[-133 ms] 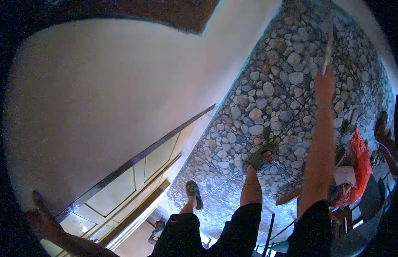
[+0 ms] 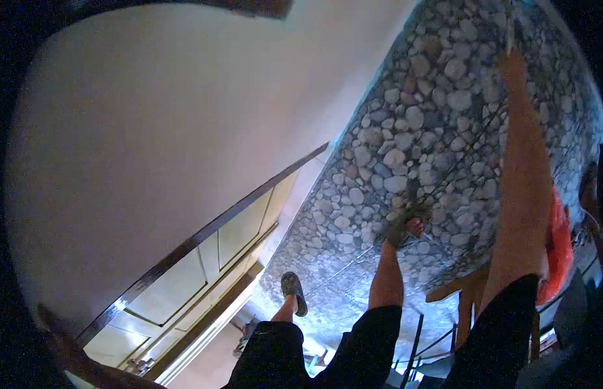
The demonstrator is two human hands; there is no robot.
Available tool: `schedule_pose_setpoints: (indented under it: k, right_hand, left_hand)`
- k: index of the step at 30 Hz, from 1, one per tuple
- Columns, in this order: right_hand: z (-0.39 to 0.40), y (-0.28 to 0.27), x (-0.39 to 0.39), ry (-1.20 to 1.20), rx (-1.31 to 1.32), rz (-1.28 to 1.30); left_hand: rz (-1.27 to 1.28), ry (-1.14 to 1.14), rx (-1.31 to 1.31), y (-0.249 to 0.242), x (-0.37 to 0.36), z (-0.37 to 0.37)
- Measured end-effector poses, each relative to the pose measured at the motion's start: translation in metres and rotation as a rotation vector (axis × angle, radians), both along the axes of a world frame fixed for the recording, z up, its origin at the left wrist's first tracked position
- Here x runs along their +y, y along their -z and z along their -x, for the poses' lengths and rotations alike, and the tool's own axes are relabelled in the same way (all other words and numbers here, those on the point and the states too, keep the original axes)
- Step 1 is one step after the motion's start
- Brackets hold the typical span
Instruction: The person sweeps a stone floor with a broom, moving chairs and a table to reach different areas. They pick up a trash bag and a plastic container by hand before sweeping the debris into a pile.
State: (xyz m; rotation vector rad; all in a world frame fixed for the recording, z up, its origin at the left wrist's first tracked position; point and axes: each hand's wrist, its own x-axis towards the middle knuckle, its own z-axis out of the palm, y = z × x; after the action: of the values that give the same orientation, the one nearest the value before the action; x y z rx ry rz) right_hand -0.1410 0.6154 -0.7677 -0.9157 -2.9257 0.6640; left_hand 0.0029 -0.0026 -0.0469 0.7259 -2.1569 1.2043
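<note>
My right arm stretches far up the right side of the head view. At its end, my right hand [image 2: 513, 67] is closed round a thin pale stick [image 2: 509, 29], whose far end runs out at the top edge into the dark. My left hand [image 2: 50, 324] is at the lower left edge, dark and blurred, close to the pale wall [image 2: 185, 117]. One finger stretches out there and nothing shows in that hand; its other fingers are hard to make out. Below the right forearm lies a pebble-patterned floor [image 2: 405, 155].
A panelled door [image 2: 230, 233] with a dark edge stands at the lower left. Beside my right arm is a red-orange cloth or bag [image 2: 559, 249]. Wooden furniture [image 2: 467, 295] and dark metal legs [image 2: 415, 343] stand at the lower right. My shod feet are on the floor.
My right hand has moved up and slightly right with the stick, its forearm now covering more of the red-orange thing. My left hand has slipped further towards the left edge.
</note>
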Motion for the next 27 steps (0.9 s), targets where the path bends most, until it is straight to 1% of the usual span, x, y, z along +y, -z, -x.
schedule_pose_setpoints:
  k: [2, 4, 5, 6, 7, 8, 9, 10, 11, 12, 13, 15, 16, 18, 20, 21, 22, 23, 24, 25, 27]
  right_hand:
    - [-0.02, 0.056, 0.008, -0.241, -0.177, -0.309]
    - [-0.052, 0.099, -0.008, -0.53, -0.33, -0.612]
    - [-0.088, 0.061, -0.062, -0.293, -0.195, -0.358]
    - [-0.131, 0.01, -0.119, -0.049, -0.057, -0.115]
    - [-0.186, 0.047, -0.124, -0.419, 0.153, -0.598]
    - [-0.205, -0.02, -0.172, 0.034, -0.198, 0.049]
    - [-0.249, -0.012, -0.186, 0.014, -0.232, 0.067]
    - [-0.282, -0.031, -0.212, 0.038, -0.057, 0.166]
    - [-0.314, -0.041, -0.234, 0.027, -0.016, 0.15]
    - [-0.352, -0.043, -0.253, -0.01, -0.124, 0.019]
    - [-0.332, -0.098, -0.257, 0.294, -0.448, 0.497]
    - [-0.37, -0.091, -0.265, 0.2, 0.034, 0.346]
    - [-0.353, -0.096, -0.251, 0.212, 0.061, 0.314]
    - [-0.318, -0.122, -0.231, 0.312, -0.018, 0.422]
    - [-0.261, -0.102, -0.189, 0.242, 0.024, 0.156]
    - [-0.209, -0.12, -0.17, 0.322, 0.064, 0.23]
    - [-0.178, -0.094, -0.142, 0.202, 0.255, 0.112]
    - [-0.135, -0.099, -0.122, 0.186, 0.188, 0.064]
    - [-0.104, -0.073, -0.1, 0.139, 0.203, -0.026]
    - [-0.076, -0.029, -0.065, -0.162, 0.182, -0.407]
    - [-0.042, 0.019, -0.041, -0.295, -0.004, -0.666]
  left_hand:
    - [0.079, 0.008, -0.076, -0.002, 0.009, 0.011]
    - [0.151, -0.003, -0.152, -0.005, 0.017, 0.012]
    - [0.175, -0.004, -0.18, -0.005, 0.017, 0.012]
    - [0.19, -0.003, -0.2, -0.003, 0.016, 0.012]
    - [0.201, -0.004, -0.217, 0.0, 0.015, 0.011]
    - [0.209, -0.001, -0.224, 0.003, 0.015, 0.009]
    - [0.211, 0.006, -0.228, 0.008, 0.015, 0.009]
    - [0.215, 0.014, -0.232, 0.012, 0.016, 0.008]
    - [0.209, 0.029, -0.228, 0.017, 0.017, 0.009]
    - [0.192, 0.053, -0.22, 0.024, 0.017, 0.012]
    - [0.169, 0.083, -0.198, 0.033, 0.016, 0.016]
    - [0.127, 0.142, -0.149, 0.045, 0.02, 0.027]
    - [0.109, 0.16, -0.128, 0.053, 0.02, 0.03]
    - [0.11, 0.176, -0.12, 0.056, 0.025, 0.034]
    - [0.131, 0.166, -0.134, 0.057, 0.029, 0.03]
    - [0.143, 0.156, -0.141, 0.06, 0.03, 0.025]
    - [0.153, 0.152, -0.146, 0.063, 0.032, 0.022]
    - [0.168, 0.15, -0.151, 0.066, 0.034, 0.019]
    - [0.185, 0.152, -0.153, 0.069, 0.037, 0.016]
    - [0.206, 0.152, -0.158, 0.07, 0.04, 0.014]
    - [0.249, 0.162, -0.174, 0.074, 0.045, 0.012]
